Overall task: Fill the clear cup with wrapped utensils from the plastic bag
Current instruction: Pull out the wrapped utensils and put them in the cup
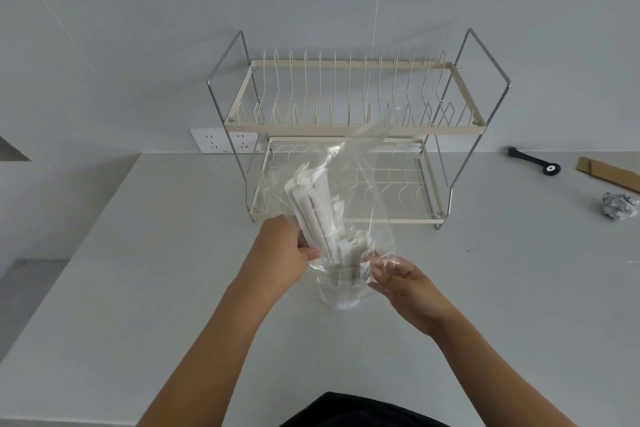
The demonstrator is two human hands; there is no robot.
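A clear plastic bag is held upended over the clear cup, which stands on the grey counter. A bundle of white paper-wrapped utensils shows through the bag, with its lower ends reaching into the cup's mouth. My left hand grips the bag and the bundle from the left side. On the right, my right hand pinches the bag's lower edge beside the cup's rim. The cup's base is partly veiled by the plastic.
A two-tier cream wire dish rack stands just behind the cup against the tiled wall. A wall socket sits to its left. At the far right lie a black tool, cardboard and crumpled foil.
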